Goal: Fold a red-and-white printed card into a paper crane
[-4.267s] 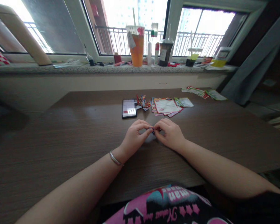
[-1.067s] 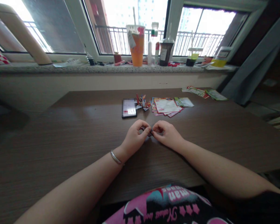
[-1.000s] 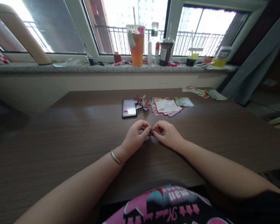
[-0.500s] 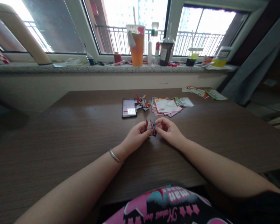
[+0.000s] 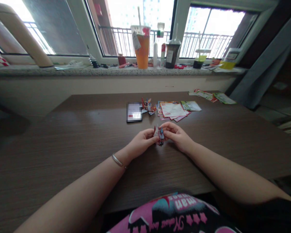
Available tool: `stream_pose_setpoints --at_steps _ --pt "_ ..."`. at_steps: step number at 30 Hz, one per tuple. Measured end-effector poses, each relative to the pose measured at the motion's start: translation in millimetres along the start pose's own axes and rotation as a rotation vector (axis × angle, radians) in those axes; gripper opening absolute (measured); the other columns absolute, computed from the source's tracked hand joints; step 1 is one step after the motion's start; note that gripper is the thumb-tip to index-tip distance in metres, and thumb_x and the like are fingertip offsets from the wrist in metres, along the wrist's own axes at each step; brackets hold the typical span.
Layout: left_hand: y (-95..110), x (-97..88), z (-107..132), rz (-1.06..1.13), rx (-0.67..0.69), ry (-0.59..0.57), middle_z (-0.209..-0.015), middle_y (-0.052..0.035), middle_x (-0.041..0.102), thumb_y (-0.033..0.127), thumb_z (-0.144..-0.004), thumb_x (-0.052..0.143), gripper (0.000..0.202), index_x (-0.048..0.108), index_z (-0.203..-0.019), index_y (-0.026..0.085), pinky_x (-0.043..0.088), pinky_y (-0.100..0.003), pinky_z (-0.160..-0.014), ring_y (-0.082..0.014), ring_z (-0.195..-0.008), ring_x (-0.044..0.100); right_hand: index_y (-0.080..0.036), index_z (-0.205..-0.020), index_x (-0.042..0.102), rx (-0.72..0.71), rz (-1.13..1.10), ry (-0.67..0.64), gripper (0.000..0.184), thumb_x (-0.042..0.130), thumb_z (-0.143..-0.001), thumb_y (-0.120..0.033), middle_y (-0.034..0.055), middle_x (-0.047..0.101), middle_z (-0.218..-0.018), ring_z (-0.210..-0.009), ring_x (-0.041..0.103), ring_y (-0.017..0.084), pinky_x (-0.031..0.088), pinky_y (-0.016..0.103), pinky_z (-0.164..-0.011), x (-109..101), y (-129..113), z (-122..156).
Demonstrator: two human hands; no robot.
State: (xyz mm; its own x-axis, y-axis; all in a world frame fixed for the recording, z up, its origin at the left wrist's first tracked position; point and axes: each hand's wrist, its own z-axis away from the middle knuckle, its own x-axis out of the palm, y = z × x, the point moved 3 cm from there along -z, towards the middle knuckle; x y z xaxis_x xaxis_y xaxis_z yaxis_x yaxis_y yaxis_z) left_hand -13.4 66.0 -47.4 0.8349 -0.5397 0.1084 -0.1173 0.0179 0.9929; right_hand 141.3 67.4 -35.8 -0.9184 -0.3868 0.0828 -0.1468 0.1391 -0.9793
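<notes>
Between my two hands, just above the table, is a small piece of folded printed paper (image 5: 158, 135), white, red and blue, with pointed tips standing up like an origami figure. My left hand (image 5: 144, 140) pinches its left side with thumb and fingers. On its right side, my right hand (image 5: 176, 134) has thumb and fingertips closed on the edge. Fingers hide part of the paper. Beyond my hands lie colourful folded paper figures (image 5: 149, 106), with pointed ends. A stack of printed paper sheets (image 5: 172, 110) lies to their right.
A phone (image 5: 134, 112) with a blurred screen lies left of the folded figures. More printed papers (image 5: 208, 96) are at the table's back right. Along the windowsill (image 5: 75, 72) stand an orange drink cup (image 5: 143, 48), a dark drink cup (image 5: 172, 54) and bottles (image 5: 158, 48).
The folded paper has turned slightly and shifted a little right and down, with its points more upright. My left hand moved slightly right with it; my right fingers changed their hold.
</notes>
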Motion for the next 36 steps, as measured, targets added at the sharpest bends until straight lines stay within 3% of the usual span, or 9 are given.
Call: stream_pose_setpoints --at_steps 11,23,29,36 --pt "10.5 4.6 4.8 0.092 -0.09 -0.108 -0.081 -0.0028 0.07 0.037 -0.073 0.075 0.025 0.07 -0.087 0.016 0.046 -0.026 -0.073 -0.0135 -0.073 0.062 -0.022 -0.087 0.062 0.08 -0.131 -0.043 0.035 0.078 -0.066 -0.045 -0.0013 0.064 -0.08 -0.066 0.059 0.012 0.05 0.028 -0.064 -0.9 6.4 0.2" --pt "6.2 0.9 5.5 0.096 -0.148 -0.142 -0.077 -0.0035 0.068 0.038 -0.071 0.076 0.031 0.067 -0.085 0.013 0.042 -0.024 -0.066 -0.0117 -0.067 0.056 -0.02 -0.081 0.063 0.086 -0.233 -0.104 0.032 0.081 -0.065 -0.041 -0.0018 0.065 -0.078 -0.065 0.059 0.01 0.048 0.023 -0.062 -5.0 17.5 -3.5" --pt "5.7 1.0 5.3 0.11 -0.166 -0.119 -0.075 -0.0006 0.064 0.037 -0.07 0.076 0.03 0.064 -0.082 0.012 0.038 -0.021 -0.063 -0.0085 -0.063 0.052 -0.02 -0.081 0.055 -0.023 -0.053 -0.138 0.022 0.073 -0.074 -0.031 -0.0027 0.059 -0.075 -0.065 0.054 0.01 0.045 0.023 -0.063 -2.7 7.5 -1.2" --pt "6.4 2.7 5.8 0.115 -0.184 -0.105 -0.073 0.0 0.063 0.037 -0.069 0.077 0.032 0.063 -0.083 0.013 0.038 -0.021 -0.062 -0.0086 -0.063 0.051 -0.02 -0.085 0.052 -0.281 0.388 -0.098 0.016 0.056 -0.074 -0.009 -0.0027 0.052 -0.073 -0.062 0.048 0.011 0.042 0.024 -0.06 -4.3 -6.8 3.8"
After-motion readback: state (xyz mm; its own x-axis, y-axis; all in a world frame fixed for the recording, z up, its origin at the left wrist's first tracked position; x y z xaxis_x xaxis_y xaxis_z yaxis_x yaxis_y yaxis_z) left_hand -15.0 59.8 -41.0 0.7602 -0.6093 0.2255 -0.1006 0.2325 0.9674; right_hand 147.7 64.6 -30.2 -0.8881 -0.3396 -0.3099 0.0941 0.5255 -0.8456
